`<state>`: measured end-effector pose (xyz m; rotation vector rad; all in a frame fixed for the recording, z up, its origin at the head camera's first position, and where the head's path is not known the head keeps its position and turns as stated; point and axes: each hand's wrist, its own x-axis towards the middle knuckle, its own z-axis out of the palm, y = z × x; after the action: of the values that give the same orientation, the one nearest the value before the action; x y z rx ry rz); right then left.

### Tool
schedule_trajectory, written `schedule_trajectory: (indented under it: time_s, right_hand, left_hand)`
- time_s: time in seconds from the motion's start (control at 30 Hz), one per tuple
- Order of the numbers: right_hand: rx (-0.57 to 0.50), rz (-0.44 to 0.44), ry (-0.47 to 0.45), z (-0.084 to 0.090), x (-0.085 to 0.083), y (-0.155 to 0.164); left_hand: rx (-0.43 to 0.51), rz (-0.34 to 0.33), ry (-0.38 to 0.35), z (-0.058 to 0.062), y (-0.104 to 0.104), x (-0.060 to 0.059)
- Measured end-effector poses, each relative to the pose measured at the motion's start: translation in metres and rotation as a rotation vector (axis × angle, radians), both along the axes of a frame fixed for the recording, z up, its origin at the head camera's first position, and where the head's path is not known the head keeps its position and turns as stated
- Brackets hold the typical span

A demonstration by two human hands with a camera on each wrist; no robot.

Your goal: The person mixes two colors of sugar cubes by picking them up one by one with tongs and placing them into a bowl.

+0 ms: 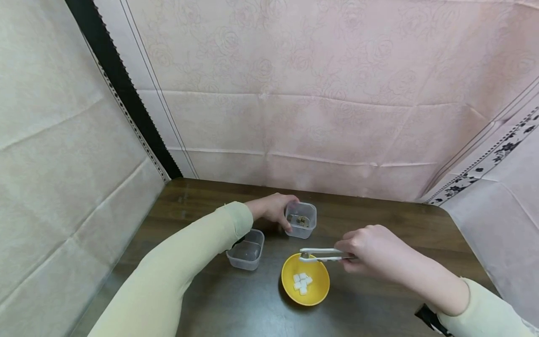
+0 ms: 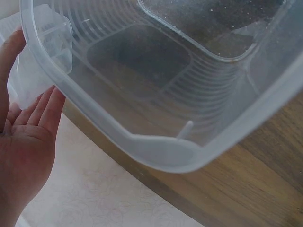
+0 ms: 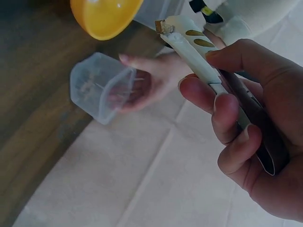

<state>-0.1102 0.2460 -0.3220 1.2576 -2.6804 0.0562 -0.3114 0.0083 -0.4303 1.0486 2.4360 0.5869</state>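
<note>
On the dark wooden table (image 1: 379, 224), the right hand (image 1: 370, 255) clamps white tongs (image 1: 322, 255) shut over the yellow bowl (image 1: 305, 281) — the left hand (image 1: 273, 210), fingers curled, grips a clear tub (image 1: 301, 219).

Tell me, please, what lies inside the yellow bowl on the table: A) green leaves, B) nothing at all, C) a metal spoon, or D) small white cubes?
D: the head view shows a cluster of small white cubes on the bottom of the yellow bowl, below the tips of the white tongs held by the right hand.
</note>
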Motion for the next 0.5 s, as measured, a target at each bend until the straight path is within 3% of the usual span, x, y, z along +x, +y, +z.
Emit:
schedule_trajectory:
  time_s: [0.3,0.5]
  right_hand:
    - [0.073,-0.028,-0.084,-0.018,0.001,-0.007]
    - [0.113,-0.045,-0.086,-0.029,-0.002,-0.014]
  left_hand:
    - [-0.004,0.017,-0.027,0.001,0.000,0.001]
    - [-0.005,0.033,-0.046,0.000,0.000,0.001]
